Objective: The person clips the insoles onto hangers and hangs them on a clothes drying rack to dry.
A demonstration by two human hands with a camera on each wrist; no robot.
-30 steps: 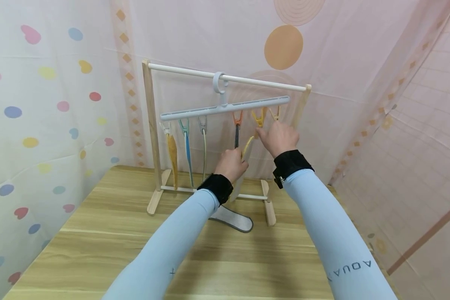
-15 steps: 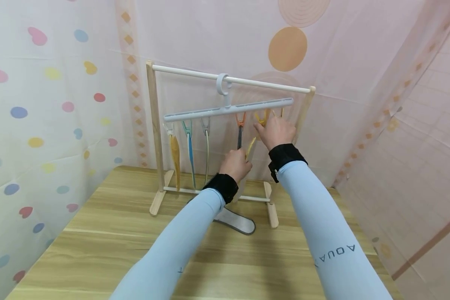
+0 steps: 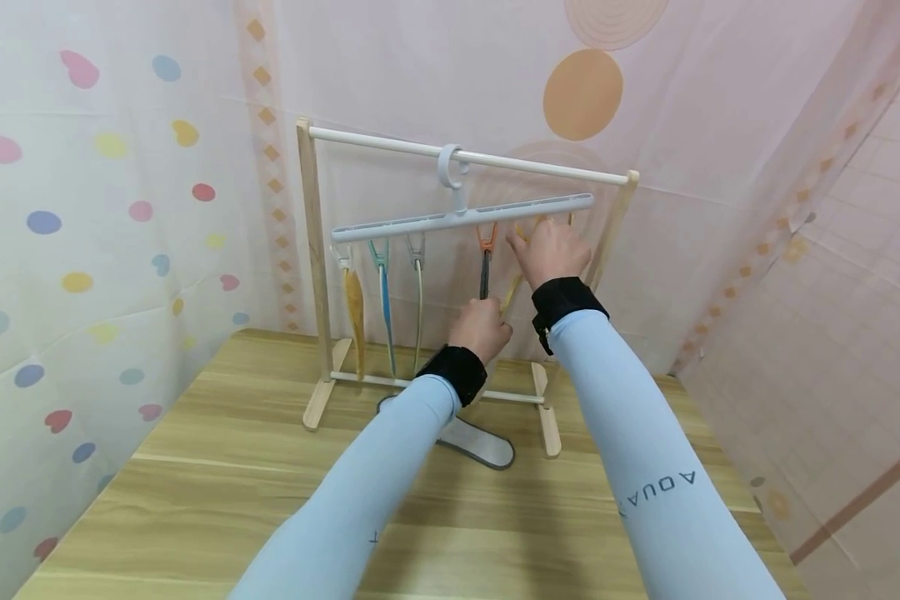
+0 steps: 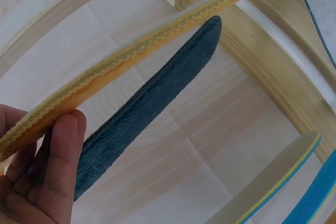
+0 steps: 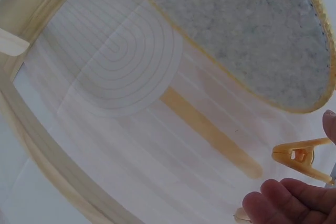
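Observation:
My left hand (image 3: 480, 329) pinches a yellow-edged insole (image 4: 131, 45) between thumb and fingers. In the right wrist view the insole's grey speckled face (image 5: 252, 30) shows, its rounded end just beside a yellow clothespin (image 5: 299, 156). My right hand (image 3: 551, 248) is up at the right part of the light-blue hanger (image 3: 420, 223), thumb and fingers on either side of that clothespin's spread handles. The clothespin's jaws hold nothing. Left of the hands, a dark grey insole (image 3: 484, 275) hangs from an orange clothespin (image 3: 487, 240); its lower part is hidden by my left hand.
The hanger hooks over the white rail of a wooden rack (image 3: 311, 217). Several more insoles hang at its left, including an orange-yellow one (image 3: 355, 317) and a blue one (image 3: 386, 308). A grey insole (image 3: 480, 442) lies on the wooden table (image 3: 195, 483) under my left forearm.
My right hand has shifted a little left and up, now covering most of the yellow clothespin. My left hand has brought the yellow-edged insole closer under it. The head view has shifted slightly.

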